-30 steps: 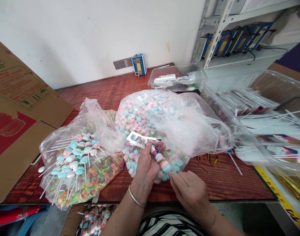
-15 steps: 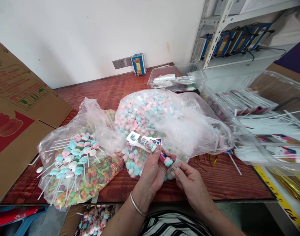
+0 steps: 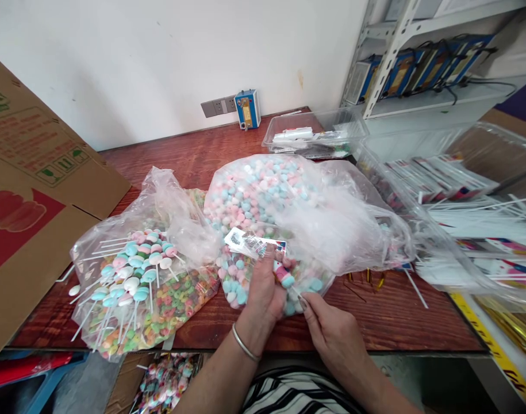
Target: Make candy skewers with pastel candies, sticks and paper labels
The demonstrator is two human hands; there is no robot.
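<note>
My left hand (image 3: 265, 290) is closed around a narrow printed clear packet (image 3: 258, 244) with its thumb on top. At the packet's lower end, a pink and blue marshmallow candy (image 3: 286, 279) shows beside my fingers. My right hand (image 3: 331, 322) pinches what looks like a thin white stick (image 3: 295, 292) just below that candy, thumb against forefinger. Under both hands lies a large clear bag of pastel marshmallows (image 3: 245, 201). To the left, marshmallow lollipops (image 3: 133, 270) on white sticks are heaped on a bag of coloured ring candies (image 3: 180, 305).
A cardboard box (image 3: 51, 172) stands at the left. Clear plastic bins hold white sticks (image 3: 469, 215) and printed cards at the right. Gold twist ties (image 3: 368, 279) lie near the right hand. Wrapped candies (image 3: 165, 379) fill a box below the table edge (image 3: 211, 348).
My right hand has drawn slightly down and away from the left hand, baring a thin white stretch between them. The candy in the left hand has shifted left and up, and the view has turned slightly.
</note>
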